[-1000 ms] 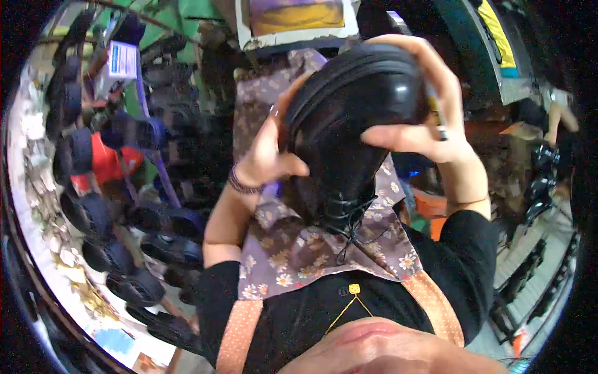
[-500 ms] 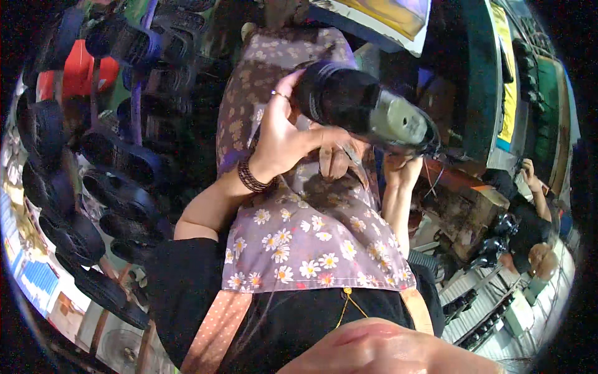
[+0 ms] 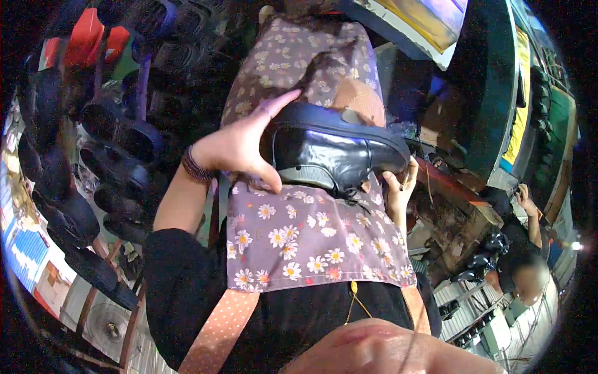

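Observation:
A glossy black lace-up shoe [image 3: 330, 153] is held crosswise over my lap, turned on its side with its thick black sole facing away from me. Its laces and a grey-green inner part show on the near side. My left hand [image 3: 240, 146] spans the shoe's left end, thumb on the near side and fingers on the far side. At the other end, my right hand [image 3: 400, 186] grips with thumb and fingers, partly hidden by the shoe. Beneath lies my flowered apron [image 3: 299, 240]. A tan piece [image 3: 358, 100] shows just beyond the sole; I cannot tell what it is.
Racks of dark shoes or soles [image 3: 118, 181] stand along the left. A machine or bench with a yellow panel [image 3: 430, 25] is at the far right. Another person [image 3: 529, 249] is at work on the right, near more black shoes [image 3: 489, 255].
The shoe has come nearer to me and rolled, so its side and sole edge now show. My left hand has moved left and now spans the shoe's end.

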A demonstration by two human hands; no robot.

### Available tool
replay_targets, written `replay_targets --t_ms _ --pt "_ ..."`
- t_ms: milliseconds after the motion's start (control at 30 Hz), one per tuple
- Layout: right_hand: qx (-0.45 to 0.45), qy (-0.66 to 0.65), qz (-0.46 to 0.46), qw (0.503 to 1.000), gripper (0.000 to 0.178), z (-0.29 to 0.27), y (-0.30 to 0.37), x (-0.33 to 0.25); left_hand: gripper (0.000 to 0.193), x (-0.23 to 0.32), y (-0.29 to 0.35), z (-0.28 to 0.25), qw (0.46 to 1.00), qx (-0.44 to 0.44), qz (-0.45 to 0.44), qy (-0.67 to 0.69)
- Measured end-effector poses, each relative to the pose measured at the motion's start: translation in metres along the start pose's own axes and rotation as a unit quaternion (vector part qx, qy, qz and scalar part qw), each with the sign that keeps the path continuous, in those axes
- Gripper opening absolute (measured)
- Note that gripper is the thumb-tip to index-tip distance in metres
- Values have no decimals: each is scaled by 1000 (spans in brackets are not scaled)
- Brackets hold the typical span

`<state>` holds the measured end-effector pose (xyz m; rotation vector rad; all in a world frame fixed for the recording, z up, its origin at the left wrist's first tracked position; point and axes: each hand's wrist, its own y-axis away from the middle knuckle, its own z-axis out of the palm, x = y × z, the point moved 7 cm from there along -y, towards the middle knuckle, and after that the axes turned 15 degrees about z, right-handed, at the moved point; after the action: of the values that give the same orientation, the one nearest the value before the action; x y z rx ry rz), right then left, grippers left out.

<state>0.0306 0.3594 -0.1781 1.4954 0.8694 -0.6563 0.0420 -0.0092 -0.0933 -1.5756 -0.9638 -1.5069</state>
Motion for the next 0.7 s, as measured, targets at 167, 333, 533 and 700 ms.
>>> replay_targets --t_ms 167,333,533,700 --pt "-8 -10 -11 1000 67 1 -1 -11 125 11 21 14 990 38 -2 -136" --pt "-9 -34 -3 999 68 -2 3 -28 128 15 23 19 986 36 -10 -160" --pt "-11 -52 -167 985 81 6 -37 -165 134 37 -8 6 989 127 17 -71" --pt "-24 -11 -336 941 65 40 -103 -338 106 78 -72 25 953 230 -3 196"
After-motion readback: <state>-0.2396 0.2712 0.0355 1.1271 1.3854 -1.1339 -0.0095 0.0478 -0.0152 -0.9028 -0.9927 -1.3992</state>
